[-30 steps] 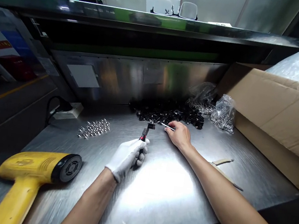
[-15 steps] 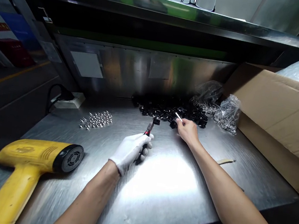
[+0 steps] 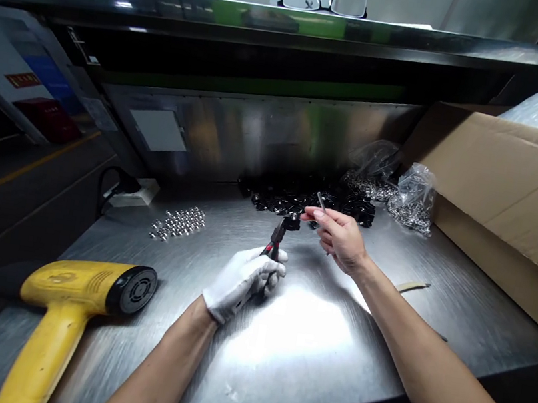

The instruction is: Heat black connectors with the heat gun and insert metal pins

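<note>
My left hand, in a white glove, is closed around pliers with red and black handles. At the jaws sits a small black part. My bare right hand pinches a thin metal rod that points up and away. Its index fingertip reaches the black part at the jaws; whether it presses on a small piece there I cannot tell. Just behind both hands lies a heap of black parts.
Small shiny metal pieces lie in rows at left. A yellow heat gun rests at front left, and a power socket stands behind. Clear bags of metal pieces and a cardboard box occupy the right side.
My right hand has come away from the heap toward the pliers, rod still in its fingers. The pliers with the black part have shifted slightly right in view.
</note>
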A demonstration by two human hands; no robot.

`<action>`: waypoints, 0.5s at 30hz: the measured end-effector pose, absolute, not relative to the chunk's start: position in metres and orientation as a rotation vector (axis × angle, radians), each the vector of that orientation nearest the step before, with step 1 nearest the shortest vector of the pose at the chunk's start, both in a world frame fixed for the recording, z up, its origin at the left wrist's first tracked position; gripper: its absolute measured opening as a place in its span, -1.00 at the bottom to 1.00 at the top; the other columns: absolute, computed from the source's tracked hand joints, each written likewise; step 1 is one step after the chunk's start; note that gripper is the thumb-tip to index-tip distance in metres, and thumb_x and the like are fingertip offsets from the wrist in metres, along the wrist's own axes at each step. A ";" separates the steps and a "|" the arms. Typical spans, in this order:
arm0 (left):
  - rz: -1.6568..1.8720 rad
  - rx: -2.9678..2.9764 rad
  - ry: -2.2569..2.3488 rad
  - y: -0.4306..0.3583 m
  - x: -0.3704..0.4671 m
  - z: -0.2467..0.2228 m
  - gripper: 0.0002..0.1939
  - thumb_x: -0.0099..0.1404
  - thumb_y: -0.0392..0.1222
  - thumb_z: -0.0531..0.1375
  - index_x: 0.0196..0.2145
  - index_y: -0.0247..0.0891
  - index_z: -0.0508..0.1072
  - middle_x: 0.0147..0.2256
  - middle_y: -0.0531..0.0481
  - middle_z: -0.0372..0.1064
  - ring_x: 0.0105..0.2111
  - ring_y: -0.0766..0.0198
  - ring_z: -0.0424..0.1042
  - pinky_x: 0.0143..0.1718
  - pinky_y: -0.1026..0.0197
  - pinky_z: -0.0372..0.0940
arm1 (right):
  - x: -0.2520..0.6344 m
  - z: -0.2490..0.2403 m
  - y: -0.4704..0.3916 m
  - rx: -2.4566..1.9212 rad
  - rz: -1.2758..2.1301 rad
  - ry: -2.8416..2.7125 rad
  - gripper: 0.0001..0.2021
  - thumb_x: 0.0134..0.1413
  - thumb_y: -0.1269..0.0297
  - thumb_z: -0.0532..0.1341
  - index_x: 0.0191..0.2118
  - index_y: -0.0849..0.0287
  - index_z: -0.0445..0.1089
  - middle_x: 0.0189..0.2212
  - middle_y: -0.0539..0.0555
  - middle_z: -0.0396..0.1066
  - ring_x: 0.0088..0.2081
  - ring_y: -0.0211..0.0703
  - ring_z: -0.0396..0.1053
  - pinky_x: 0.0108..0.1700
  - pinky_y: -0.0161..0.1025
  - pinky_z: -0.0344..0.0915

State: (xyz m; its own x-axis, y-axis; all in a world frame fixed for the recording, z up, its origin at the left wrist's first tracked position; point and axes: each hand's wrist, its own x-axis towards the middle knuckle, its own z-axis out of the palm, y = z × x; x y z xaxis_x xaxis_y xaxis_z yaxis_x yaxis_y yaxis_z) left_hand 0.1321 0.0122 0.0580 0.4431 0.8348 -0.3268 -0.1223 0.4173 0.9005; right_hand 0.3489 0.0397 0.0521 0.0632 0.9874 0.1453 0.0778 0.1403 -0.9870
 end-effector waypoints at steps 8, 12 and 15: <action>0.677 1.039 0.863 0.006 0.137 0.052 -0.72 0.22 -0.22 0.20 -0.11 -0.35 0.39 -0.39 -0.03 0.38 -0.51 0.34 0.36 -0.48 0.25 0.24 | 0.339 0.061 0.027 -0.935 1.310 -1.244 -0.53 0.05 0.05 0.39 0.04 0.20 0.55 -0.16 0.14 0.58 -0.65 -0.52 -0.08 -0.67 -0.34 -0.16; 0.670 1.109 0.919 0.004 0.136 0.049 -0.67 0.24 -0.21 0.19 -0.05 -0.38 0.39 -0.34 -0.05 0.39 -0.48 0.33 0.38 -0.44 0.23 0.26 | 0.345 0.066 0.027 -0.909 1.320 -1.258 -0.62 0.01 0.19 0.42 -0.03 0.22 0.59 -0.15 0.15 0.59 -0.63 -0.52 0.01 -0.67 -0.37 -0.09; 0.726 1.224 0.961 0.003 0.136 0.047 -0.62 0.25 -0.17 0.20 -0.01 -0.41 0.40 -0.32 -0.06 0.40 -0.46 0.34 0.36 -0.42 0.23 0.26 | 0.348 0.073 0.026 -0.895 1.334 -1.268 -0.65 -0.01 0.25 0.43 -0.07 0.22 0.60 -0.15 0.15 0.60 -0.62 -0.51 0.06 -0.67 -0.39 -0.09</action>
State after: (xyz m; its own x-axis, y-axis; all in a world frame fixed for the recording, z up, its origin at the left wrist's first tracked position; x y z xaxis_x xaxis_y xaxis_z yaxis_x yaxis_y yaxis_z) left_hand 0.1361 0.0033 0.0470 0.4368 0.8751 -0.2085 0.0387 0.2133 0.9762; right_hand 0.3475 0.0257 0.0731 -0.1789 0.9745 0.1352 -0.1844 0.1018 -0.9776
